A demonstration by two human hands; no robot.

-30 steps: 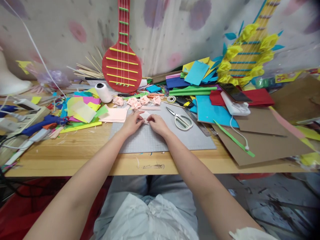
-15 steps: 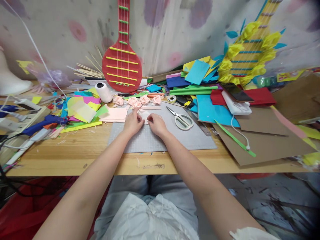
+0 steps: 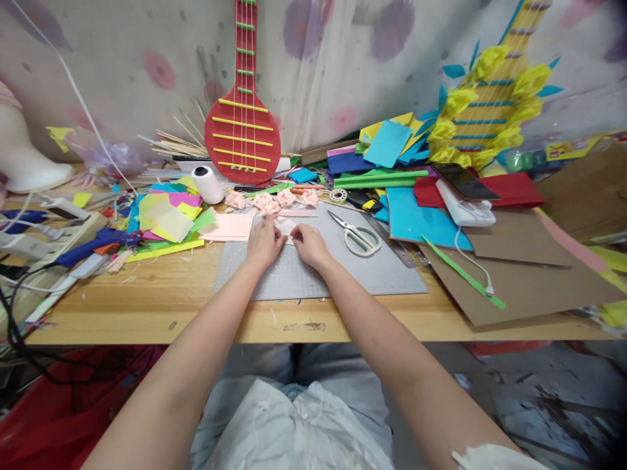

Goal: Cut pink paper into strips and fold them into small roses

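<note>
While paper [image 3: 285,226] is lying on the mat [image 3: 362,279], the left hand [image 3: 266,244] is curling at its eight o'clock, the right hand [image 3: 310,246] at four, pinching or not I can't tell; toward two, a packet's [image 3: 572,149] print is blurring.

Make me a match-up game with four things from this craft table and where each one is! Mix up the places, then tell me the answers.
Things
1. Small pale paper piece
2. Metal scissors with pale loop handles
3. Blue glue gun with an orange part
4. Red, round-bodied toy guitar with yellow bars

Places
A. Beside the beige power strip
B. At the back, in front of the flowery curtain
C. Between the left hand and the right hand
D. On the grey cutting mat, to the right of both hands

Right pairs: 1-C, 2-D, 3-A, 4-B
</note>
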